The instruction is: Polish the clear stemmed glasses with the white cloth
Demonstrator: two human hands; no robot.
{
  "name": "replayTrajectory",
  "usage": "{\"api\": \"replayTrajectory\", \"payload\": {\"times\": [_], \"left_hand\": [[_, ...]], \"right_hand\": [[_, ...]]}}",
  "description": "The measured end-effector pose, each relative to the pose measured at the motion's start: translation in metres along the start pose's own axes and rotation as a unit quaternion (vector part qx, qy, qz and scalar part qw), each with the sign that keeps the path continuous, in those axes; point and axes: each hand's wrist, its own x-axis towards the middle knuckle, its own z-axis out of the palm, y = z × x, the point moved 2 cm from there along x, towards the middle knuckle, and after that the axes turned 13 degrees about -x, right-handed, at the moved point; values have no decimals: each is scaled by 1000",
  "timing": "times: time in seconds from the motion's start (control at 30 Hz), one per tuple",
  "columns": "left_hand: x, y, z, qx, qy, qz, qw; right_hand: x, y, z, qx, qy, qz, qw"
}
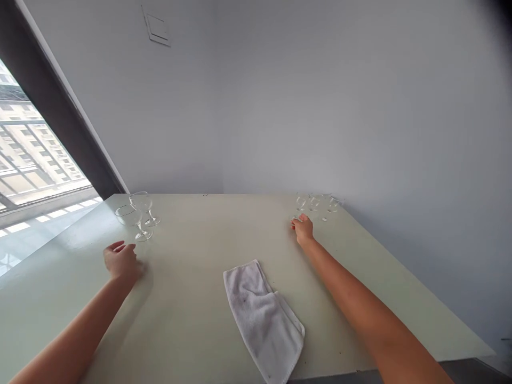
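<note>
Two clear stemmed wine glasses, a nearer one (144, 234) and a farther one (152, 220), stand upright at the left of the table. Just short of them, my left hand (120, 260) hovers, slightly blurred, its loosely bent fingers apart and nothing visible in them. Far over on the right, my right hand (304, 228) has its fingers closed around a small clear glass (295, 218), mostly hidden by the hand. Close behind it are several small clear glasses (314, 202). A folded light grey cloth (266, 320) lies between my forearms, touched by neither hand.
The pale glossy table (192, 298) reaches toward the grey walls. Its right edge slants from the small glasses down to the near corner. A bright window (36, 149) with a dark frame is at the left, and a switch plate (157, 28) is high on the wall.
</note>
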Motion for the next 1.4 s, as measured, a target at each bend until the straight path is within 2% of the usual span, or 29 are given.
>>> {"api": "replayTrajectory", "payload": {"times": [0.07, 0.17, 0.3, 0.4, 0.47, 0.57, 0.67, 0.73, 0.8, 0.87, 0.97, 1.1, 1.23, 1.37, 1.4], "left_hand": [[-16, -4, 0, -38, -33, -40, 998], [-45, -4, 8, -88, -103, -66, 989], [-100, 12, 30, -145, -259, -39, 954], [-146, 29, 54, -97, -400, 2, 911], [-172, 37, 69, -60, -460, 13, 886], [-196, 45, 80, -50, -483, 14, 874], [-204, 50, 77, -71, -510, 6, 857], [-200, 50, 69, -81, -527, 10, 846], [-183, 48, 61, -82, -508, 15, 857], [-153, 42, 50, -70, -449, 22, 890], [-93, 31, 29, -31, -332, 39, 942], [-29, 19, -6, 4, -267, 29, 963], [-5, 10, -31, 32, -238, 19, 971], [7, 6, -38, 116, -214, 18, 970], [10, 6, -37, 142, -224, 25, 964]], "right_hand": [[17, 1, 6, 8, 8, 14, 1000], [27, -2, 13, 20, -2, 14, 1000], [9, -17, 25, 31, -45, -13, 998], [-38, -40, 41, 45, -123, -64, 989], [-81, -58, 52, 56, -200, -112, 972], [-147, -82, 58, 68, -316, -180, 929], [-190, -97, 57, 41, -371, -252, 893], [-201, -103, 58, 5, -382, -287, 878], [-202, -106, 60, -11, -394, -298, 869], [-196, -104, 60, -10, -399, -296, 868], [-175, -90, 51, -26, -376, -282, 882], [-131, -50, 26, -58, -321, -241, 914], [-85, -12, -4, -90, -250, -194, 944], [-43, 14, -31, -47, -145, -112, 982], [-32, 20, -36, -36, -114, -91, 989]]}}
